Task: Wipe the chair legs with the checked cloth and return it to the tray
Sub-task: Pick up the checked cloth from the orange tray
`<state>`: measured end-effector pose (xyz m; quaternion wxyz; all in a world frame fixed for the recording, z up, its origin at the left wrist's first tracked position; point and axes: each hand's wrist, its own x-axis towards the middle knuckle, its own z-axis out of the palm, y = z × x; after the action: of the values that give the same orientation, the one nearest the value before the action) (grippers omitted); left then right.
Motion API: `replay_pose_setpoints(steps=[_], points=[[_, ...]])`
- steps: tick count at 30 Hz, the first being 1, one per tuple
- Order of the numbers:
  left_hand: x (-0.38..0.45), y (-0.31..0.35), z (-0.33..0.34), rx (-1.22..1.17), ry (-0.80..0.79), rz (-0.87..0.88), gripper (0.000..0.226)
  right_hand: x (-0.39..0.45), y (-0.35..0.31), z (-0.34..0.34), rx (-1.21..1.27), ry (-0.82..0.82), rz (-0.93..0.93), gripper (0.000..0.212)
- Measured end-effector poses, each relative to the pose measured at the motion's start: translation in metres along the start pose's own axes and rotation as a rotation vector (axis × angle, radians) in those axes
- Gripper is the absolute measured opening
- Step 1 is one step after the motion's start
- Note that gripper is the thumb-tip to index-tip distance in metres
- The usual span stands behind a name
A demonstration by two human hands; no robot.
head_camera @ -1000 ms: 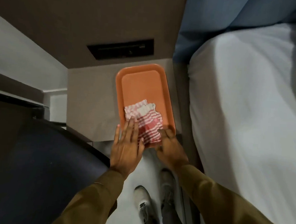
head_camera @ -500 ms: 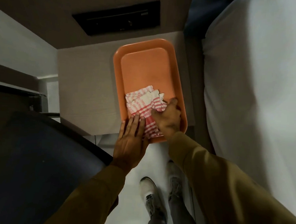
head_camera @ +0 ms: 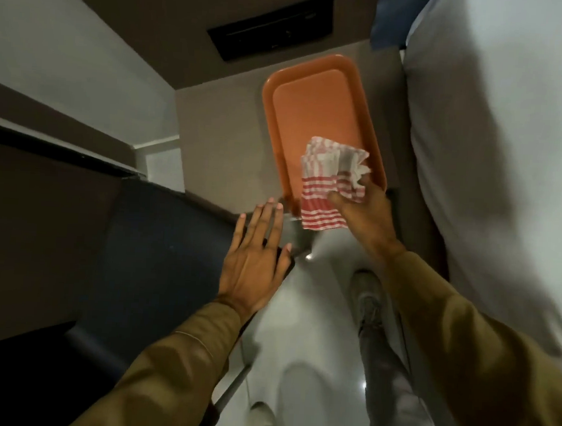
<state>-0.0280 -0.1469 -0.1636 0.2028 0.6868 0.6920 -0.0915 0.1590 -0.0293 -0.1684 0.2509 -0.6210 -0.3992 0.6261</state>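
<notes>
The red-and-white checked cloth [head_camera: 327,186] is bunched in my right hand [head_camera: 360,211], lifted over the near end of the orange tray [head_camera: 312,109]; its lower part hangs past the tray's front rim. My left hand [head_camera: 253,260] is held flat with fingers spread, empty, over the edge of the dark blue chair seat [head_camera: 158,254], left of the tray. The chair legs are hidden under the seat.
The tray lies on a beige bedside table [head_camera: 217,149] below a brown wall panel with a black slot [head_camera: 271,28]. A white bed [head_camera: 494,143] fills the right side. My legs and shoes [head_camera: 366,300] stand on the pale floor between chair and bed.
My right hand has closed on the cloth and raised it off the tray toward me. My left hand has pulled back from the tray's edge to over the chair seat.
</notes>
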Motion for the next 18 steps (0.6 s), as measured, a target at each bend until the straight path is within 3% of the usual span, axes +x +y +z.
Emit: replay_pose_setpoints(steps=[3, 6, 11, 15, 18], points=[[-0.047, -0.021, 0.013, 0.027, 0.023, 0.023, 0.071, -0.059, 0.023, 0.002, -0.007, 0.104, -0.060, 0.048], [-0.104, -0.047, 0.036, 0.057, -0.016, 0.047, 0.070, -0.132, 0.065, 0.016, 0.063, 0.206, -0.035, 0.051], [-0.197, -0.096, 0.077, 0.175, -0.040, 0.140, 0.074, -0.241, 0.164, 0.066, 0.173, 0.360, 0.110, 0.042], [-0.238, -0.115, 0.108, 0.290, -0.010, 0.229, 0.075, -0.304, 0.245, 0.109, 0.239, 0.544, 0.234, 0.011], [-0.240, -0.114, 0.125, 0.307, 0.045, 0.282, 0.078, -0.338, 0.300, 0.135, 0.206, 0.620, 0.283, 0.023]])
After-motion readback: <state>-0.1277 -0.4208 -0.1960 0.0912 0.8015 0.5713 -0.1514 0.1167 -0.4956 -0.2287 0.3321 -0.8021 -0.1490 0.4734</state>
